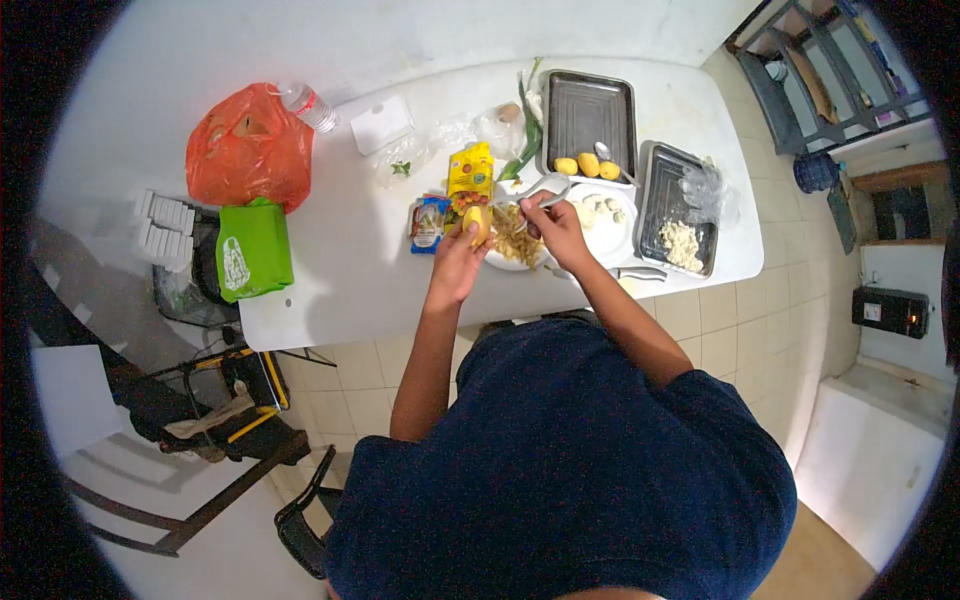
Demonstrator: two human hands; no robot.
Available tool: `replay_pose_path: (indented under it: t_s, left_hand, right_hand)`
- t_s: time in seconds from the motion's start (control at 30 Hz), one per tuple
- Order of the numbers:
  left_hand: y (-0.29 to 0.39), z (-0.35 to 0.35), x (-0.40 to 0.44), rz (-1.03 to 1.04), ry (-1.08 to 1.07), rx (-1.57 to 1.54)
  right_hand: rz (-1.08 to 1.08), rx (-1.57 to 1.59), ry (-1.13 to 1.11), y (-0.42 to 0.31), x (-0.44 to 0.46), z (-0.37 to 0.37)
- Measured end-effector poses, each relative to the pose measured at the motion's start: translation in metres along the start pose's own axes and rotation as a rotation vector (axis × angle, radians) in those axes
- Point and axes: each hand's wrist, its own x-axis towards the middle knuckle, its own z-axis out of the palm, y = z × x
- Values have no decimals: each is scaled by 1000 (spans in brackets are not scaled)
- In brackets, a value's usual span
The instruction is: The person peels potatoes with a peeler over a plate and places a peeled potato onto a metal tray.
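Note:
My left hand (460, 262) is closed round a yellow potato (478, 224), part of it pale as if peeled. To its right, my right hand (552, 228) grips a grey-handled tool, perhaps a peeler (541, 192), whose tip is near the potato. Under both hands, a white plate (503, 264) bears a heap of peelings (518, 247). Beside it on the right, another white plate (622, 238) holds several pale pieces. Yellow (470, 170) and blue (428, 224) packets lie by my left hand.
A dark tray (590, 110) holds several potatoes and a spoon (603, 151). Another tray (655, 200) has pale chunks (681, 246) and clear plastic. A knife (640, 273) lies near the front edge. Green stalks (525, 150), a red bag (250, 150), a green bag (255, 250) and a bottle (308, 106) are farther left.

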Motion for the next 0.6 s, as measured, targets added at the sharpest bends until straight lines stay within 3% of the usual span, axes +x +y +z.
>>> replay_pose_path:
  t_s: [0.17,0.37,0.47,0.6]
  left_hand:
    - [2,-3,0,-101,37,18]
    - [-1,-7,0,-117,67,25]
    - [-1,-8,1,-98,79,50]
    - [-2,-12,2,-83,89,27]
  right_hand:
    - [-131,-201,51,5,4,-3]
    - [164,-143,-32,-18,-2,-6]
    - [-18,-205,-106,-19,-3,-6]
    - [59,67,-240,-8,-1,-15]
